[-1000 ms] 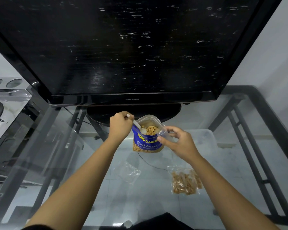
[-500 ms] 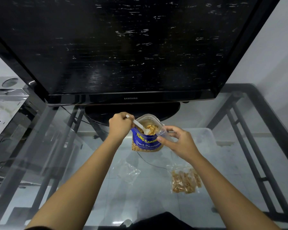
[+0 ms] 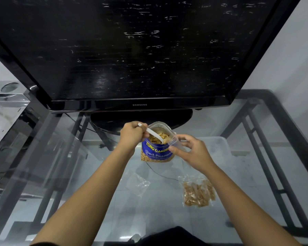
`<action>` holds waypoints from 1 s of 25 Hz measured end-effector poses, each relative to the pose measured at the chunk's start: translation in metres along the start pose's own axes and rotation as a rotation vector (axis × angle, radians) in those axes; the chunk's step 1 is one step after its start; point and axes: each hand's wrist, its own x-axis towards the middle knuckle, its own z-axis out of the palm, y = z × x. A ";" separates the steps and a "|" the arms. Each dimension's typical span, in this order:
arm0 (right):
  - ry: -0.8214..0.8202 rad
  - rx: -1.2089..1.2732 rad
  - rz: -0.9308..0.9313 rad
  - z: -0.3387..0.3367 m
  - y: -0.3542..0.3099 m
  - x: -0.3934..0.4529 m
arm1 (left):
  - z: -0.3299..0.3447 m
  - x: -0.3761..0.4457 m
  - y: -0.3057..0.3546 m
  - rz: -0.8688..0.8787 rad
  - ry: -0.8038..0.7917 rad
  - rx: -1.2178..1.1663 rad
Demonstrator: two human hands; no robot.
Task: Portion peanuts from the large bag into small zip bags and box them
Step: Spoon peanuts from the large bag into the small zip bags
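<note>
Fingers of the left hand [image 3: 132, 134] curl tightly round the handle of a white plastic spoon [image 3: 153, 133], whose bowl dips among the peanuts [image 3: 158, 137] at the open mouth of the large bag [image 3: 156, 153]. That bag stands upright on the glass table [image 3: 75, 192], just in front of the television's round black base; it is glossy blue with yellow and white lettering, clear at the bottom where more nuts show, and its silvery inner lining gapes at the top. Right beside its mouth, on the right, the right hand [image 3: 192, 153] pinches a small zip bag [image 3: 174, 142] between thumb and forefinger, the other fingers loosely bent behind it; the little bag is thin clear plastic, held open so that its rim touches the big bag's rim, and whether it holds any nuts yet I cannot tell. Nearer the person, on the right of the glass, lies a filled zip bag [image 3: 198, 193], flat and crinkled, packed with pale brown peanuts. To its left, well apart, lies an empty clear bag [image 3: 138, 183], wrinkled and nearly invisible against the glass. Beyond the right hand sits a translucent plastic box [image 3: 219, 148] with rounded corners, its contents unclear. The table has a dark metal frame, and the tiled floor shows through the pane. A large black television [image 3: 132, 50] with a scratched, dusty screen fills the upper view.
</note>
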 end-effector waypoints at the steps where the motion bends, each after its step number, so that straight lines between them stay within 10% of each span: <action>1: -0.004 -0.001 0.002 0.000 0.000 0.000 | 0.000 0.001 -0.001 -0.027 -0.002 -0.034; 25: 0.179 -0.485 -0.206 0.017 -0.024 0.033 | -0.039 0.017 0.046 0.031 0.026 -0.165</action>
